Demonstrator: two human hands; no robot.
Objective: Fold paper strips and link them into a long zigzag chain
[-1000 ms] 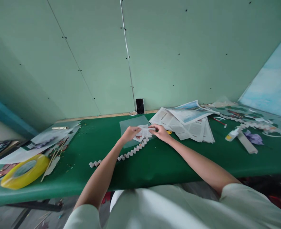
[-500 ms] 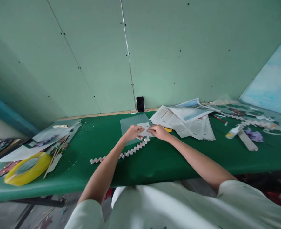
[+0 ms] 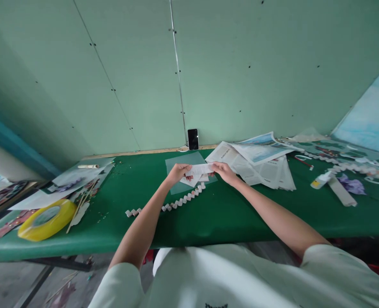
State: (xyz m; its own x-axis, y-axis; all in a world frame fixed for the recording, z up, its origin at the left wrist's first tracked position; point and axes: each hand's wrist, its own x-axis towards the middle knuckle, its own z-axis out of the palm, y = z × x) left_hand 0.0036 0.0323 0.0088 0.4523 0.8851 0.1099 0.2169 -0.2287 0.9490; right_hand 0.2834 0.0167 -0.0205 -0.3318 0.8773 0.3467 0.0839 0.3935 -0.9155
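Note:
A small strip of printed paper [image 3: 199, 170] is stretched between my two hands above the table. My left hand [image 3: 178, 173] pinches its left end, and my right hand [image 3: 224, 171] pinches the right end. Beneath it lie more white paper pieces [image 3: 189, 181] on a translucent sheet [image 3: 175, 163]. A zigzag chain of folded paper [image 3: 186, 199] runs on the green table just in front of my hands, partly hidden by my left forearm.
Printed newspaper sheets [image 3: 266, 173] lie right of my hands. A phone [image 3: 193, 139] leans on the wall. Farther right are a glue bottle [image 3: 320, 180], a rolled paper strip [image 3: 341, 192] and purple crumpled material [image 3: 351, 185]. A yellow tape roll [image 3: 64, 214] and thin sticks [image 3: 82, 205] lie left.
My hands have moved apart slightly, and the paper strip now shows stretched out between them. The yellow cutter-like object beside my right hand is now hidden. The view has shifted a little.

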